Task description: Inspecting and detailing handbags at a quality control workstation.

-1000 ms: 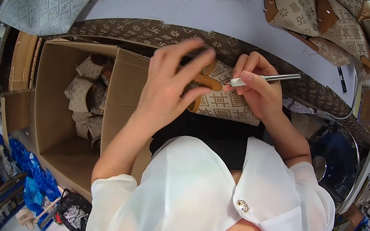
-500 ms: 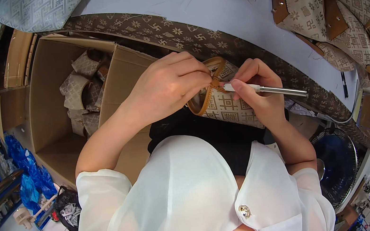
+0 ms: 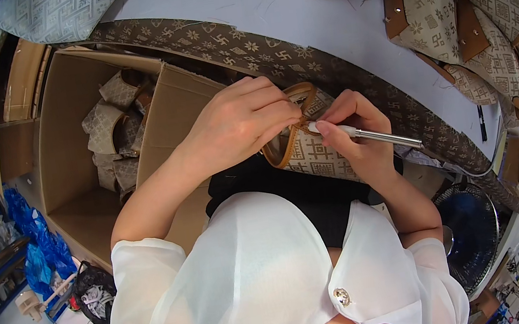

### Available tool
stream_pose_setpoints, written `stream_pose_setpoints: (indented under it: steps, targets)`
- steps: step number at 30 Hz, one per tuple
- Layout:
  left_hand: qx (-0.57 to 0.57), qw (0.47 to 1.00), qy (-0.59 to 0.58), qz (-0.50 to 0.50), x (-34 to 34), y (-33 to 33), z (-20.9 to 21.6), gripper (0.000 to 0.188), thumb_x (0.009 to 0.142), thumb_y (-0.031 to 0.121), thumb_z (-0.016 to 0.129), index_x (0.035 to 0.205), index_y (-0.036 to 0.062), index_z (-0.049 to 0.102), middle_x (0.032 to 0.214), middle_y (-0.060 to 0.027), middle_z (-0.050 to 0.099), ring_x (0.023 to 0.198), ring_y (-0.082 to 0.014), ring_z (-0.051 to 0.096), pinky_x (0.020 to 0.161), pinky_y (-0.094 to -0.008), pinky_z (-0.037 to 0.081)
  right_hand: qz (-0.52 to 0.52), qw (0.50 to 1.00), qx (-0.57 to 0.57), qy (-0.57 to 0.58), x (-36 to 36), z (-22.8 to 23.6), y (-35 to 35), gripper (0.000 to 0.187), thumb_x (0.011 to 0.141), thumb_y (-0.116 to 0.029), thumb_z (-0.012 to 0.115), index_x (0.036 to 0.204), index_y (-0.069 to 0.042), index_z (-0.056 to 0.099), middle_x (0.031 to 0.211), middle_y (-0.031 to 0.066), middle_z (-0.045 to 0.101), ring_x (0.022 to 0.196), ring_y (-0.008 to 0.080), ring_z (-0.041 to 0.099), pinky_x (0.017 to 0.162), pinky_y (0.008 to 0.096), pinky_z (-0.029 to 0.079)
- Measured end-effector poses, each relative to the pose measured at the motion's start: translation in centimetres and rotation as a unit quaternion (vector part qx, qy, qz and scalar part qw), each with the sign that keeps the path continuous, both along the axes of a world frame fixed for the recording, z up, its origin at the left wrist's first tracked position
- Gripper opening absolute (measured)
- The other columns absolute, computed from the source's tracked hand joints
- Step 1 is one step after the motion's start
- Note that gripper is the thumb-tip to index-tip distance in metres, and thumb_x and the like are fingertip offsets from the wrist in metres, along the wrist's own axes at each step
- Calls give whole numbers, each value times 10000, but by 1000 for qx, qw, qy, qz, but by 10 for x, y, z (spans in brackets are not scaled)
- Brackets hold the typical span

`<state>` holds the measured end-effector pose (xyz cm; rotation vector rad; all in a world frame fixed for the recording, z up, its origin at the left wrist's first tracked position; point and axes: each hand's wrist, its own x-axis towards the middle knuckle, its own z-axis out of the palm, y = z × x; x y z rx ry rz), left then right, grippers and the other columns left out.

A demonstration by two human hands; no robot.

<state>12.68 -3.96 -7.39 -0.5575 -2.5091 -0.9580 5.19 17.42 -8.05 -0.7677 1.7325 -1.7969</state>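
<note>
My left hand (image 3: pixel 241 123) is closed, its thumb and fingers pinching the brown edging of a small beige patterned bag (image 3: pixel 321 158) with an open, brown-trimmed mouth. The bag rests over my dark-clad lap, just below the table's edge. In my right hand (image 3: pixel 360 133) is a slim pen-like tool (image 3: pixel 388 136) with a silver barrel and a white front part. Its front end meets the brown trim close to my left fingertips. What the very tip is like is too small to tell.
A cardboard box (image 3: pixel 184 86) holding several patterned pieces (image 3: pixel 108 127) stands at my left. Ahead, a white-topped table (image 3: pixel 320 25) carries loose threads and beige bags with brown parts (image 3: pixel 430 22). A dark round fan-like object (image 3: pixel 472 234) is low on the right.
My right hand has shifted slightly left, bringing the tool's front end closer to the trim, and its rear end has dipped a little. My left hand keeps its pinch on the bag.
</note>
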Motion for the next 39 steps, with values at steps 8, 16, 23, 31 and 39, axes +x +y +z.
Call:
stream_pose_setpoints:
  steps: [8, 16, 23, 31, 39]
  targets:
    - [5, 1000, -1, -1, 0, 1, 0, 138, 764, 86, 742, 881, 47, 678, 813, -47, 616, 766, -224, 588, 657, -334, 501, 10, 1000, 9, 22, 0, -2, 1, 116, 846, 84, 659, 839, 7, 573, 882, 79, 580, 691, 95, 582, 623, 208, 460]
    - [6, 1000, 12, 9, -2, 3, -5, 140, 766, 82, 750, 875, 43, 672, 788, -52, 609, 747, -222, 589, 637, -329, 497, 11, 999, 11, 30, 0, -3, 2, 117, 847, 86, 658, 844, 9, 570, 890, 80, 576, 699, 97, 585, 627, 208, 462]
    - [28, 999, 1, 15, -4, 4, -5, 126, 775, 71, 746, 858, 40, 657, 764, -52, 599, 715, -227, 582, 621, -334, 490, -8, 1000, -1, 7, 2, -3, 3, 113, 863, 82, 641, 855, 7, 556, 901, 82, 576, 699, 96, 583, 633, 210, 467]
    - [65, 997, -24, 23, -6, 7, -7, 119, 780, 59, 742, 855, 42, 651, 742, -52, 591, 702, -233, 574, 618, -339, 486, -33, 999, -8, -15, 3, 1, 1, 113, 872, 75, 637, 867, 5, 549, 896, 79, 575, 692, 90, 582, 639, 204, 469]
    - [69, 997, -17, 12, -7, 7, -7, 120, 779, 52, 743, 854, 40, 650, 744, -55, 595, 697, -233, 575, 616, -339, 486, -34, 999, 8, -18, 3, 2, 1, 114, 869, 75, 642, 866, 2, 554, 893, 78, 578, 693, 92, 587, 633, 204, 468]
